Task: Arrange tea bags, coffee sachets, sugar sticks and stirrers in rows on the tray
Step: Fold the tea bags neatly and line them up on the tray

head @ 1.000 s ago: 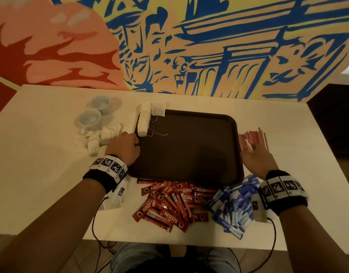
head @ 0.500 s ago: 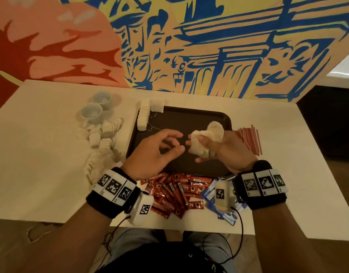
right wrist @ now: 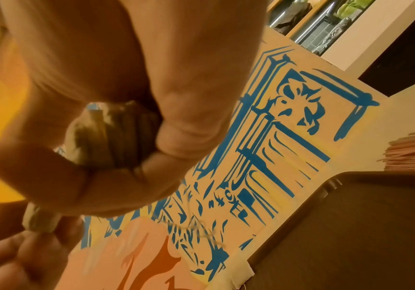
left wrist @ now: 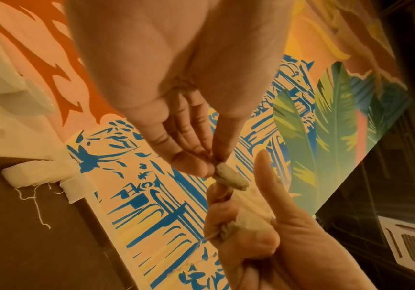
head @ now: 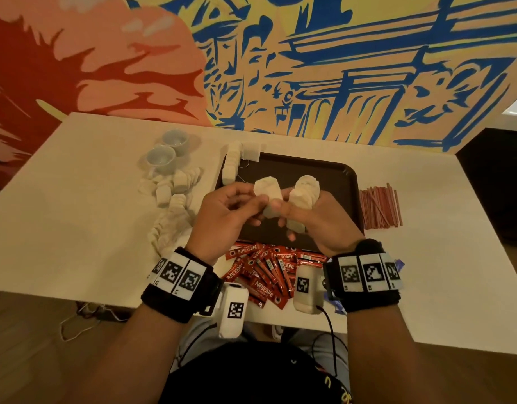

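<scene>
Above the brown tray (head: 333, 182), a tea-bag bundle (head: 305, 191) is clenched by the right hand (head: 318, 225); one tea bag (head: 267, 196) is pinched by the left hand (head: 225, 217). Tea-bag row-laying is judged underway; placement at ten o'clock is needed next.

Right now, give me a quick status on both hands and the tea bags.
Left hand pinches one tea bag. Right hand grips a bunch of tea bags. Both above the tray. Nothing blocking.

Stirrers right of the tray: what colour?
Red to pinkish-red stirrers, a loose bundle; head view shows them best.
</scene>
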Motion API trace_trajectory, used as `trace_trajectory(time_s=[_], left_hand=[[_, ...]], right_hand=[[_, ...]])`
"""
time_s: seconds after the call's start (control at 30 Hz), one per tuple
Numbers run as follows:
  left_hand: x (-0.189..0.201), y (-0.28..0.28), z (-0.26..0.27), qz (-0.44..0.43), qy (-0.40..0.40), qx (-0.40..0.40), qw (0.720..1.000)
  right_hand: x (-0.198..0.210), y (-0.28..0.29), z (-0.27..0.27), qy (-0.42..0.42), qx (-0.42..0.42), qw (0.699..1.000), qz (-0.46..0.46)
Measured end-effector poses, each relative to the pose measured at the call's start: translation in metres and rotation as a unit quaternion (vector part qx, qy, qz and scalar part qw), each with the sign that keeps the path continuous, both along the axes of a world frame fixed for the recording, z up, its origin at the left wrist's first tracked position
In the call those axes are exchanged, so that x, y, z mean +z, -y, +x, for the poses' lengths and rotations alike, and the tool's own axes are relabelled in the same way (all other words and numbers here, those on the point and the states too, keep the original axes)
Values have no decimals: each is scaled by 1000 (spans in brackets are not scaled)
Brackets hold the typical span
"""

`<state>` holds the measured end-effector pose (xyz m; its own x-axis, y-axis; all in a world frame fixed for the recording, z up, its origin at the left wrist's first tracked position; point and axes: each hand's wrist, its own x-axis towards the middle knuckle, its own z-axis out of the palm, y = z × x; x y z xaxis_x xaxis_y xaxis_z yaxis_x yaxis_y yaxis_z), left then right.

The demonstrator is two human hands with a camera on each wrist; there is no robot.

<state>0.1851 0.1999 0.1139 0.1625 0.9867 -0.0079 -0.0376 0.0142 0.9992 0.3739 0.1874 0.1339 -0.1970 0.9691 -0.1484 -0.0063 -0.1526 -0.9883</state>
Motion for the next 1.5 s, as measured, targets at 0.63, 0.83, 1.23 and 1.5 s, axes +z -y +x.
trace_trajectory(time_s=[0.63, 0.83, 1.23, 1.5], left_hand=[[6, -21, -42, 45, -137, -15, 989], [-13, -99, -49, 21, -169, 93, 981], [-96, -217, -45, -73, -537, -123, 831], [-111, -243, -42, -75, -567, -110, 813]], right_hand=[[-12, -18, -15, 239, 119, 963, -28], [-38, -38, -4, 210, 8, 974, -89], [-66, -68, 1, 146, 12, 971, -191], [-74, -72, 21, 160, 16, 967, -195]])
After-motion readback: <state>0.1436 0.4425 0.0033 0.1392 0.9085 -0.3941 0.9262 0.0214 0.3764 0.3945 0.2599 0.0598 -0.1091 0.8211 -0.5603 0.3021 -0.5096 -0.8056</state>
